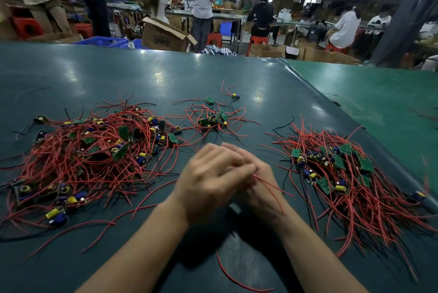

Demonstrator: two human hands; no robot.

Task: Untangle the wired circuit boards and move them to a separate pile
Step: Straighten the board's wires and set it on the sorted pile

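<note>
A big tangled heap of small green circuit boards with red and black wires (94, 157) lies at the left of the dark table (142, 74). A neater pile of wired boards (343, 174) lies at the right, and a small cluster (213, 118) sits further back in the middle. My left hand (208, 181) and my right hand (263, 186) meet close together above the table between the piles, both blurred. Thin red wires (267, 183) run out from between the fingers of both hands. A small dark part (234, 208) shows just below them; the board itself is hidden.
A loose red wire (232, 278) lies near the front edge between my forearms. A single board (235, 96) lies apart at the back. A green mat (379, 93) covers the table's right side. Beyond the table stand people, cardboard boxes (163, 36), red stools and blue crates.
</note>
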